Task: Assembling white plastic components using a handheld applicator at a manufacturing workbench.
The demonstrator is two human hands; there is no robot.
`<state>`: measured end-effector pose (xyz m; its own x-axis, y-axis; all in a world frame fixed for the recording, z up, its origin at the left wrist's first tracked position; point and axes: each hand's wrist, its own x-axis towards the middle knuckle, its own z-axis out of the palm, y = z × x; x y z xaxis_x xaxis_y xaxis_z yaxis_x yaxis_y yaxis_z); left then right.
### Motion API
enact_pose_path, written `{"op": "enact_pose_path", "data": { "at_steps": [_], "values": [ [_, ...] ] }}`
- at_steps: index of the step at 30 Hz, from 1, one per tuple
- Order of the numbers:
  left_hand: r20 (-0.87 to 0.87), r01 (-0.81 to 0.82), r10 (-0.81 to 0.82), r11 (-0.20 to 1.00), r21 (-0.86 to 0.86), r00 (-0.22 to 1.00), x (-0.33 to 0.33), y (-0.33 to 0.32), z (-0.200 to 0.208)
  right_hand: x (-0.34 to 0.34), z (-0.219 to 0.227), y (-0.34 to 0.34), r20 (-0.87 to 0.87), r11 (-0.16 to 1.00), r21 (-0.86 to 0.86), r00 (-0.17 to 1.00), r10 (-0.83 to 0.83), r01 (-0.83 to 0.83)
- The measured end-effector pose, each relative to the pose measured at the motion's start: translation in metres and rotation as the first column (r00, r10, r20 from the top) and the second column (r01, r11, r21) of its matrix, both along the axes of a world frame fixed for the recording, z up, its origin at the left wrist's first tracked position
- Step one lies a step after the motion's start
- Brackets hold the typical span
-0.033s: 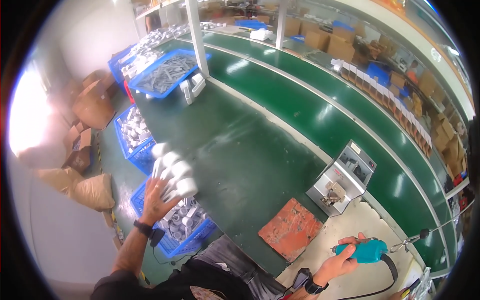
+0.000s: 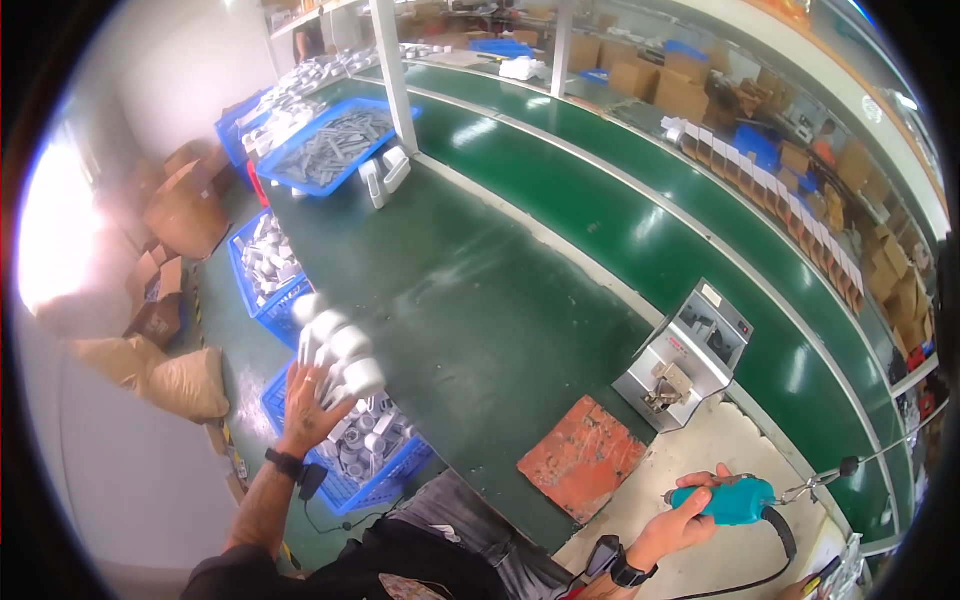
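My left hand (image 2: pixel 311 408) is at the left edge of the green table, above a blue crate of white and grey parts. Its fingers close round several white plastic parts (image 2: pixel 345 345) with round heads and slim handles, blurred by motion. On the right, my right hand (image 2: pixel 682 525) grips a teal electric screwdriver (image 2: pixel 735 501), which hangs from a hook and cord and has a black cable. Its tip points left, toward a worn red pad (image 2: pixel 581 458) on the table. Beyond the pad stands a grey metal screw feeder (image 2: pixel 685 355).
Under my left hand is the blue crate (image 2: pixel 345 490); another blue crate (image 2: pixel 270 270) stands farther off. A blue tray (image 2: pixel 320 187) of grey strips lies at the table's far end, beside two white parts (image 2: pixel 385 177). A green conveyor (image 2: pixel 620 215) runs along the right.
My left hand and the white parts in it have shifted slightly to the left. The right hand and the screwdriver stay in place.
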<state>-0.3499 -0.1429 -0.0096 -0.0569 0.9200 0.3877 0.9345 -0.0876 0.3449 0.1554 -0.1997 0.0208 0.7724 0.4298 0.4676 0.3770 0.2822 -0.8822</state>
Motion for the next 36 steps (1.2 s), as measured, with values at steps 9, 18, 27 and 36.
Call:
{"op": "enact_pose_path", "data": {
  "at_steps": [9, 18, 27, 36],
  "values": [
    [0.153, 0.137, -0.136, 0.991, -0.001, 0.979, -0.002, 0.032, -0.015, 0.014, -0.031, -0.002, -0.097, 0.996, 0.083, 0.995, 0.03, -0.022],
    [0.583, 0.743, -0.644, 0.662, 0.098, 0.496, 0.197, 0.165, 0.071, 0.017, 0.004, -0.007, 0.214, 0.971, -0.1, 0.948, 0.236, -0.219],
    [0.953, 0.939, -0.299, 0.338, 0.063, 0.044, 0.354, 0.232, -0.02, 0.076, -0.021, -0.014, -0.222, 0.979, -0.133, 0.967, 0.123, -0.155],
    [0.789, 0.934, -0.569, 0.357, -0.014, 0.23, 0.344, 0.219, -0.016, 0.139, -0.067, 0.079, -0.703, 0.979, 0.17, 0.682, 0.2, -0.112]
  ]
}}
